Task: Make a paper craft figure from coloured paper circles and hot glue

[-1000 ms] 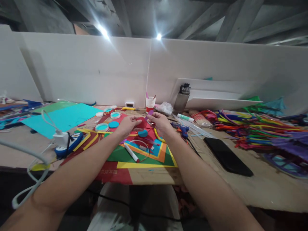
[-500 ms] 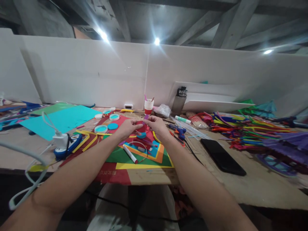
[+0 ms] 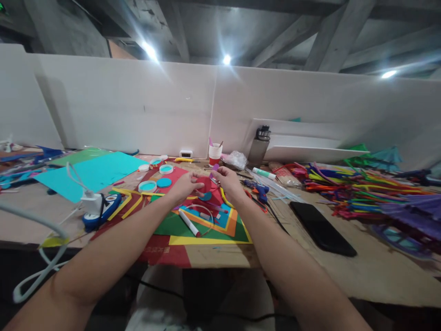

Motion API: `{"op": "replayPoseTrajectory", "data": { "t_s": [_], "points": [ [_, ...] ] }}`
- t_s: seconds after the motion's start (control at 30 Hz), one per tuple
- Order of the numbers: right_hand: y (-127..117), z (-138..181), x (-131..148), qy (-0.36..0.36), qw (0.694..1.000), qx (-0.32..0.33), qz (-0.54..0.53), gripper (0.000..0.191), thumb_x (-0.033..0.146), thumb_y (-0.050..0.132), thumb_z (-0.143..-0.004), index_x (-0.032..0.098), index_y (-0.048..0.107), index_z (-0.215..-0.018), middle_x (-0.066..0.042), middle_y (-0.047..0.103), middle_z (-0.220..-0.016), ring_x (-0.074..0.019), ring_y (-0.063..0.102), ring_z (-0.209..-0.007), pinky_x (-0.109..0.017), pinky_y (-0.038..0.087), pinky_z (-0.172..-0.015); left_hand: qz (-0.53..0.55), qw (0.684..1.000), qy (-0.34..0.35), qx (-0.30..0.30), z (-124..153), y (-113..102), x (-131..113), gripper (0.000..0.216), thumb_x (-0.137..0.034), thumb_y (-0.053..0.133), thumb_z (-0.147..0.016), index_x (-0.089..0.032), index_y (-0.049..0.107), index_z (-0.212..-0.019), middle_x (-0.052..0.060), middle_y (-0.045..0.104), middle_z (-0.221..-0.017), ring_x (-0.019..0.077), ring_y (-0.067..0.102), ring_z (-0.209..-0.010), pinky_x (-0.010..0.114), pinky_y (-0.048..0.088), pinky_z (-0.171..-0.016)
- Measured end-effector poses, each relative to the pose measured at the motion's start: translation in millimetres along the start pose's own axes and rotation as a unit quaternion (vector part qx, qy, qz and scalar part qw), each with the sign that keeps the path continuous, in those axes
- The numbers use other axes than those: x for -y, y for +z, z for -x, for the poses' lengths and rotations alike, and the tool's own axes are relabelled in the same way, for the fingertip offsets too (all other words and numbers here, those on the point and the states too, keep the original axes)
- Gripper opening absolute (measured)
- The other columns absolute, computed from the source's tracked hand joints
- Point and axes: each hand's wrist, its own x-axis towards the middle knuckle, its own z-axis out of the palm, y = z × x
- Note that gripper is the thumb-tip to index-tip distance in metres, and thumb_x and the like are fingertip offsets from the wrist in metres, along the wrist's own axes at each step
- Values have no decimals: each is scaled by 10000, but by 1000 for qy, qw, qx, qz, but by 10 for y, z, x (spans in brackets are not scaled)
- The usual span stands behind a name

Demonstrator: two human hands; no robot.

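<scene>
My left hand is closed at the edge of a red round piece, held over the coloured sheets; its fingertips are small and blurred. With thumb and fingers my right hand pinches a small purple strip just right of the red piece. Directly below lies a blue disc. A white marker with a red end rests on the green sheet, nearer to me. Left of my left hand are a blue round lid and a white-rimmed ring with blue inside.
A blue glue gun and a black phone lie to the right. Behind my hands stand paper cups and a grey bottle. Colourful pipe cleaners fill the far right. A blue power strip sits left.
My hands have drawn slightly apart. The purple strip has moved up and right of the red piece with my right hand. The view has shifted slightly.
</scene>
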Motion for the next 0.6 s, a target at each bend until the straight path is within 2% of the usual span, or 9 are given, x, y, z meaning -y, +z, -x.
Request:
{"op": "replayPoseTrajectory", "data": {
  "t_s": [0.1,0.2,0.33,0.43,0.5,0.6],
  "points": [
    [-16,5,42,12,1000,6,-14,310,457,705,-590,193,568,-673,45,527,-618,-94,410,-573,-248,306,-548,-23,999,24,-34,16,-27,-34,330,-172,742,-699,-165,517,-940,-26,634,-650,85,540,-399,212,452,-423],
    [-8,15,57,18,999,31,-16,334,459,738,-565,184,591,-682,40,543,-619,-93,404,-571,-249,297,-548,-31,998,45,-30,22,-45,-52,354,-188,745,-697,-180,519,-970,-28,642,-657,80,532,-385,197,427,-408],
    [31,40,45,5,999,36,-17,309,440,745,-571,180,593,-637,54,522,-574,-85,385,-549,-248,300,-550,-19,998,53,12,19,-27,-55,224,-194,742,-691,-134,589,-843,30,674,-748,115,640,-592,239,525,-561],
    [82,49,18,6,999,15,-35,281,417,737,-575,179,597,-627,47,544,-569,-91,421,-541,-250,325,-545,-17,997,44,53,25,1,-64,207,-209,719,-716,-119,623,-875,54,688,-826,129,662,-695,277,545,-687],
    [123,49,0,27,998,10,-50,266,400,731,-563,180,588,-610,43,544,-547,-97,439,-524,-254,341,-535,-42,996,46,65,29,11,-65,211,-265,704,-741,-114,623,-864,59,684,-819,132,659,-685,289,538,-704],
    [181,56,-16,32,998,0,-55,243,376,718,-563,179,580,-596,37,551,-550,-105,469,-531,-259,372,-547,-104,991,74,38,19,9,-47,248,-360,662,-780,-121,600,-791,54,665,-732,146,645,-646,289,523,-656]
  ]
}}
